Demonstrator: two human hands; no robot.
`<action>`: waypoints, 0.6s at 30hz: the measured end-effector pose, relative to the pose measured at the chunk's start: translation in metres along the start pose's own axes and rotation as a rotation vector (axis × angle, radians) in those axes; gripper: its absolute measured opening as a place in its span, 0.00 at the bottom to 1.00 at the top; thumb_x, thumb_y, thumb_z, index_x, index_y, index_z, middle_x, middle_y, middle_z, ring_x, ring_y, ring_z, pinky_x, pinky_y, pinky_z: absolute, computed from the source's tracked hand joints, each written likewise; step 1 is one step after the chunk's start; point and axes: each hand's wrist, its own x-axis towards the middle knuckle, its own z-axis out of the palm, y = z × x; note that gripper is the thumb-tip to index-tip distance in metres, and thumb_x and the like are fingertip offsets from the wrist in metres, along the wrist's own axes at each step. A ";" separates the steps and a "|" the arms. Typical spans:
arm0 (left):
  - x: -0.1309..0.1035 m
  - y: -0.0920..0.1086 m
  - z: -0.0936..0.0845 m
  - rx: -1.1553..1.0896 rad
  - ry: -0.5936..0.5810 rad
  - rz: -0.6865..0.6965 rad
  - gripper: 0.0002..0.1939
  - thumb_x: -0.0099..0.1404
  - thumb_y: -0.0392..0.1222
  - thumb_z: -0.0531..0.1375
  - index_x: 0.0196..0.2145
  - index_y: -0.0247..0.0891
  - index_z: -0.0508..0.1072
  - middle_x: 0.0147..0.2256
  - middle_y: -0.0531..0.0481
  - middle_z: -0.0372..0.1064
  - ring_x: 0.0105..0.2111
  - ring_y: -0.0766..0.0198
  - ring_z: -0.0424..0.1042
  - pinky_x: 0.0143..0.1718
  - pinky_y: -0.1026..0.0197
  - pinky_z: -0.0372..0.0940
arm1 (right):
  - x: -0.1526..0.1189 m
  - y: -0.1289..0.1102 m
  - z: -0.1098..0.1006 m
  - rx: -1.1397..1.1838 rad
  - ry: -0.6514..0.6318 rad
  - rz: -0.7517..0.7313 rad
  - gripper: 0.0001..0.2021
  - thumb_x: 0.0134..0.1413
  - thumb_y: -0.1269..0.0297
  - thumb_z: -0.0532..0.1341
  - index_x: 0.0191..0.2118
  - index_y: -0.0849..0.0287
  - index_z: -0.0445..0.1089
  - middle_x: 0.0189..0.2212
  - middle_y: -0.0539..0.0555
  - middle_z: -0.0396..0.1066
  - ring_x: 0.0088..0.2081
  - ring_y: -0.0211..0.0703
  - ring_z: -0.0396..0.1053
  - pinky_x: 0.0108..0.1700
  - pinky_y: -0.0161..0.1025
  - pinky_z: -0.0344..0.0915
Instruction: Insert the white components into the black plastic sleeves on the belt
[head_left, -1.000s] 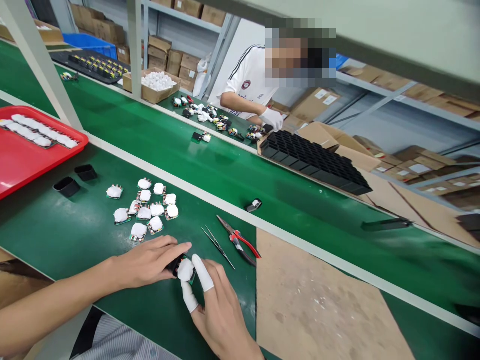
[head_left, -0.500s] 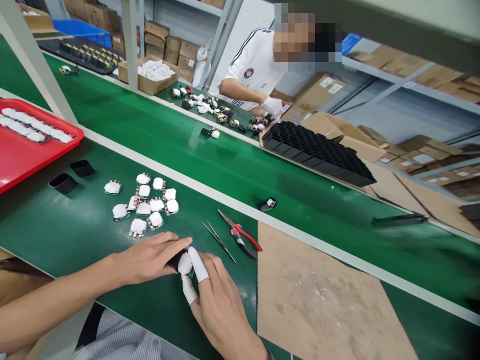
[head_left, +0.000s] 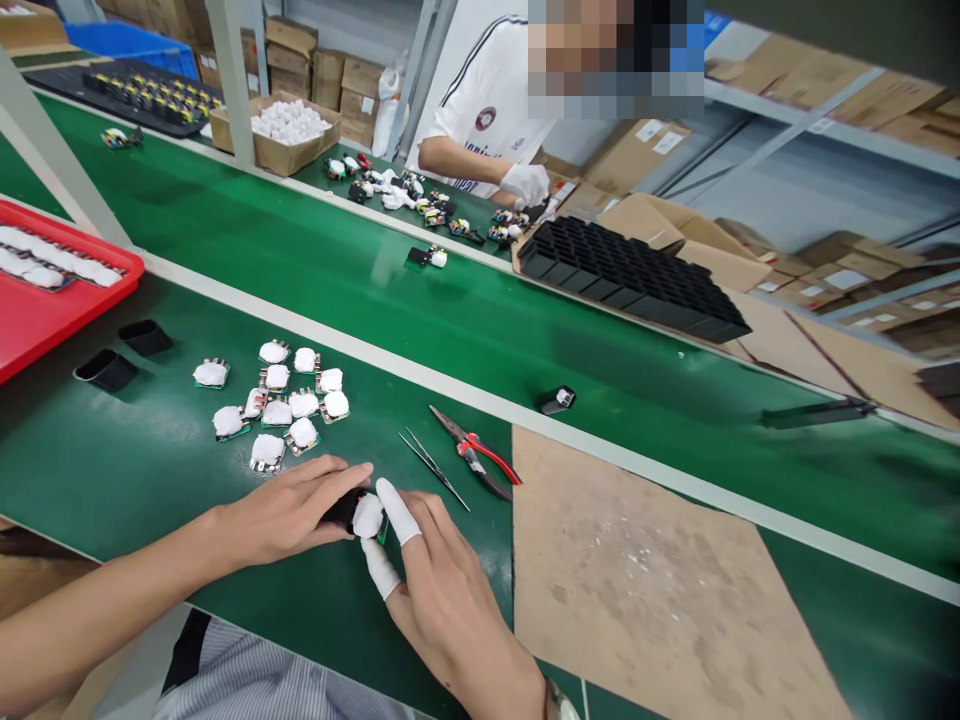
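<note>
My left hand [head_left: 289, 510] is wrapped round a black plastic case [head_left: 343, 510], low over the green bench. Against the mouth of that case is a small circuit board [head_left: 368, 516] with a white padded lump on it. My right hand [head_left: 442, 580], with white finger cots on thumb and forefinger, pinches the board's edge; how deep the board sits in the case I cannot tell. Several similar white-topped boards [head_left: 277, 411] lie in a cluster beyond my left hand. Two black cases [head_left: 106, 371] rest farther left.
Tweezers [head_left: 435, 468] and red-handled pliers [head_left: 476, 452] lie beyond my right hand, beside a brown board [head_left: 637, 580]. A red tray [head_left: 82, 300] stands at left. Across the green conveyor [head_left: 360, 270], which carries single parts, a gloved co-worker [head_left: 480, 120] handles assemblies near a black case stack [head_left: 630, 280].
The view has shifted slightly. The case and part on the conveyor have moved to the right. My hands keep nearly the same hold, with the board's white top showing more fully.
</note>
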 end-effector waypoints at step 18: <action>0.000 0.000 0.002 0.031 0.016 0.019 0.34 0.80 0.47 0.54 0.75 0.43 0.44 0.55 0.34 0.68 0.53 0.48 0.74 0.52 0.46 0.76 | 0.006 -0.006 -0.002 -0.062 -0.004 -0.064 0.19 0.48 0.84 0.55 0.46 0.66 0.68 0.51 0.70 0.69 0.49 0.61 0.65 0.44 0.56 0.78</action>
